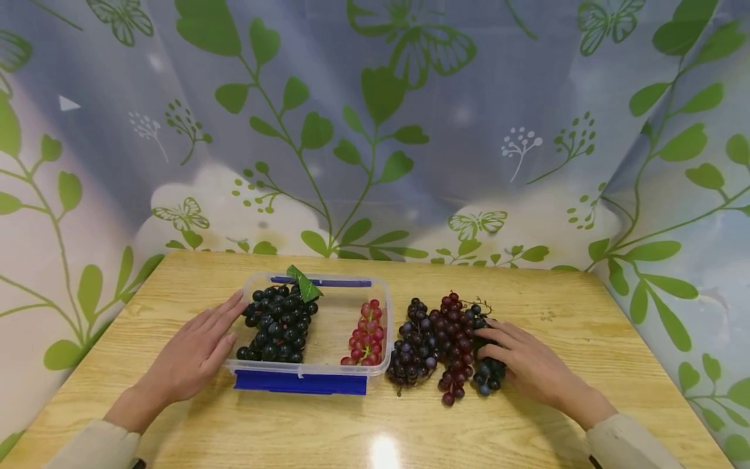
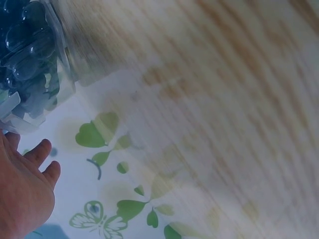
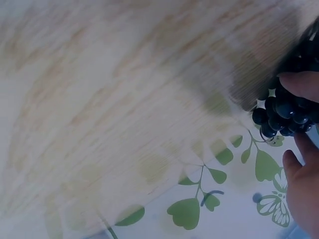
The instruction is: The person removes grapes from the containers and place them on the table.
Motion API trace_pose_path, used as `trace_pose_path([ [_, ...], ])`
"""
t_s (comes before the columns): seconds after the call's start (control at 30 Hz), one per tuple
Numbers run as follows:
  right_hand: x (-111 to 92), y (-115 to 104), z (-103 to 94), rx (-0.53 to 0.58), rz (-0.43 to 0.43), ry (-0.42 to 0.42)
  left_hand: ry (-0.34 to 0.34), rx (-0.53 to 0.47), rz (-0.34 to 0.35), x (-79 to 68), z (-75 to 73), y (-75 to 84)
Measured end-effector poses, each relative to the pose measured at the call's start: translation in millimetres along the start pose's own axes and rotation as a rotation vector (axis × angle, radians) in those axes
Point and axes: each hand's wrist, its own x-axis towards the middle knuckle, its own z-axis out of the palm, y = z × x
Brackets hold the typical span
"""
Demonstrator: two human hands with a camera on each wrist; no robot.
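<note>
1. Wood-grain table [image 1: 281, 430] spans the lower half of the head view; a patterned curtain [image 1: 457, 156] with green leaves and butterflies fills the area above it.
2. Left hand [image 1: 190, 355], left of centre: fingers extended, set at the left wall of the clear box [image 1: 331, 322]; nothing is gripped. Left wrist view places this hand at lower left, just beside the box corner.
3. Right hand [image 1: 524, 361], right of centre: thumb and fingers hold the blue-black bunch [image 1: 489, 376] between them; how firmly cannot be told. Right wrist view shows the same grapes between thumb and fingers at the right edge. Both hands are well apart.
4. Clear box, left of centre, lidless at the top: a black bunch [image 1: 278, 322] occupies its left half, with a green leaf [image 1: 303, 284] at the upper end. A red bunch [image 1: 367, 335] lies along the right wall. Bare floor shows between them.
5. Blue front clip [image 1: 299, 382] hangs along the near side; a blue rear clip [image 1: 346, 283] shows at the far side.
6. Right of the box, on the table: a purple-black bunch [image 1: 413, 352] next to the wall, then a maroon bunch [image 1: 452, 335], bordering the held grapes.
7. Pale sleeves [image 1: 629, 443] enter at lower left and lower right.
</note>
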Motion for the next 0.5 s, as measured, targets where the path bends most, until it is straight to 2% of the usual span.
trace_pose_path([
  [0.23,-2.3,-4.7,-9.0,0.022,0.037,0.002,0.000,-0.004,-0.001,-0.6,0.1,0.2],
  [0.5,-3.0,-6.2,-21.9,0.052,0.159,-0.036,-0.003,-0.004,-0.002,-0.6,-0.4,0.2],
])
